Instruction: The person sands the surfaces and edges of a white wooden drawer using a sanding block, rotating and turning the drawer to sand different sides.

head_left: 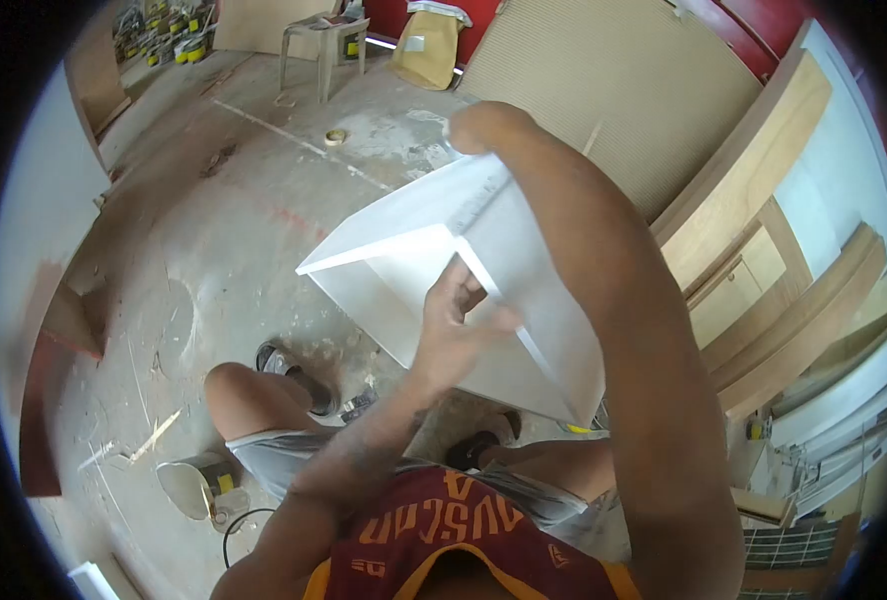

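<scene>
The blurred left hand (451, 325) lies at the open side of the white box (512, 245); the right hand (486, 127) is at its far corner. Whether either grips cannot be told.

Floor (234, 240): grey, scuffed, faint reddish stains | far side: pale stool (314, 30) on its legs — yellowish bag (431, 50) near it | far left: clustered cans (189, 48) | mid-floor: tape roll (336, 137), flat | near left: wood sliver (157, 433) — pale container (192, 480), yellow-labelled, near it
</scene>
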Tool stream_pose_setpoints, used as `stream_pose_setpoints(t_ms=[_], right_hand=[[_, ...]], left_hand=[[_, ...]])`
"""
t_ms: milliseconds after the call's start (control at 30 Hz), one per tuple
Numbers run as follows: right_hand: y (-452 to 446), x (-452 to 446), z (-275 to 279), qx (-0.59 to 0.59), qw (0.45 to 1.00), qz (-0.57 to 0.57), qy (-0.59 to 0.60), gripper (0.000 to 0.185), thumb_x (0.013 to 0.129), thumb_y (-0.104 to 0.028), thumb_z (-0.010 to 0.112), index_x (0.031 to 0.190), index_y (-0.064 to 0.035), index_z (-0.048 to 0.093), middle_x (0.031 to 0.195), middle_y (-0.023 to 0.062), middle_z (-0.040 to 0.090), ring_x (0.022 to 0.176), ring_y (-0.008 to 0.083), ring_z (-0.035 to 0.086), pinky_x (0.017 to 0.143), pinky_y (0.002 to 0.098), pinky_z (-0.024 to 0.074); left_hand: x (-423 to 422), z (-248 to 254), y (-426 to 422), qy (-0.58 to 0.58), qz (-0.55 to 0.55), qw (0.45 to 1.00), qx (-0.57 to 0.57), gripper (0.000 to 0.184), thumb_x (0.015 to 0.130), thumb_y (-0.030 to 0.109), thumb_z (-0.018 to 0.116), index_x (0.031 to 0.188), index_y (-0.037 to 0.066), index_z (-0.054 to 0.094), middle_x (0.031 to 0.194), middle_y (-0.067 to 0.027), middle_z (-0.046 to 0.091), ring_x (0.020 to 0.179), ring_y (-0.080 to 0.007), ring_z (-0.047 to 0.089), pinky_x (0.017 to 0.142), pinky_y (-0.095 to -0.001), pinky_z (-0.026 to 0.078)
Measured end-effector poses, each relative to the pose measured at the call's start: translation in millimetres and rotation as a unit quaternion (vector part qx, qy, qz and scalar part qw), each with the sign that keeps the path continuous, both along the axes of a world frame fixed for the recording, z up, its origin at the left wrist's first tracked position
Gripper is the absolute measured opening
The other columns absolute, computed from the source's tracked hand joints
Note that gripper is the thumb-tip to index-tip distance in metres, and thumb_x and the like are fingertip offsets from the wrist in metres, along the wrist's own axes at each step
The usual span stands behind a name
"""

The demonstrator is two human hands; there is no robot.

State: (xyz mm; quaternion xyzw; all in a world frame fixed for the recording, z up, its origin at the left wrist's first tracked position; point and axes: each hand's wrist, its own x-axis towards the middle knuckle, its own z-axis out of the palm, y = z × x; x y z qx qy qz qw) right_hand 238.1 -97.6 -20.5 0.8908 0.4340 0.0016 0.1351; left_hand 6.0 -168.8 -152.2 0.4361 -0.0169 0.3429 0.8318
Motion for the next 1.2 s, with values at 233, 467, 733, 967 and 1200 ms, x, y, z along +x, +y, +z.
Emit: stream_pose_setpoints(t_ms=[233,467,733,967,1200], right_hand=[[-11,37,48,0.454,0.878,0.151,0.002,0.039,0.101,-0.016,0.048,0.136,-0.0037,0.06,0.118,0.0245,0.071,0.108,0.0404,0.069,0.093,0.0483,0.053],[-168,-112,-68,0.472,0.865,0.154,0.074,0.057,0.099,0.006,0.044,0.154,-0.0056,0.046,0.148,0.0233,0.056,0.138,0.0379,0.054,0.115,0.0412,0.0418],[-176,-135,-53,0.563,0.811,0.158,0.003,0.053,0.099,0.002,0.051,0.151,-0.005,0.05,0.15,0.024,0.053,0.139,0.0401,0.052,0.115,0.0435,0.0413],[-104,-94,-22,0.379,0.892,0.219,0.117,0.053,0.101,-0.009,0.052,0.153,-0.0009,0.044,0.157,0.0228,0.045,0.146,0.0369,0.044,0.12,0.0464,0.0339],[-116,-115,-16,0.388,0.88,0.267,0.057,0.062,0.097,-0.007,0.063,0.156,-0.0049,0.043,0.163,0.0193,0.039,0.153,0.0321,0.034,0.127,0.0496,0.022]], left_hand=[[21,21,36,0.101,0.135,0.979,0.116,0.023,0.104,0.013,0.062,0.115,-0.007,0.065,0.1,-0.0086,0.073,0.087,-0.0098,0.065,0.076,-0.0278,0.051],[16,22,82,0.129,0.081,0.984,0.087,0.029,0.098,0.014,0.068,0.118,-0.008,0.065,0.102,-0.0097,0.073,0.085,-0.0124,0.067,0.076,-0.0281,0.053],[-2,38,70,0.147,0.004,0.977,0.151,0.032,0.097,0.015,0.07,0.12,-0.007,0.065,0.106,-0.0107,0.073,0.087,-0.0143,0.069,0.078,-0.0281,0.055],[12,27,50,0.117,-0.005,0.965,0.233,0.032,0.093,0.014,0.076,0.118,-0.004,0.067,0.106,-0.0066,0.074,0.093,-0.0124,0.068,0.082,-0.0285,0.055],[15,22,45,0.107,-0.038,0.968,0.225,0.035,0.091,0.008,0.075,0.122,0.0,0.059,0.106,-0.0004,0.067,0.09,-0.0074,0.059,0.076,-0.0265,0.049]])
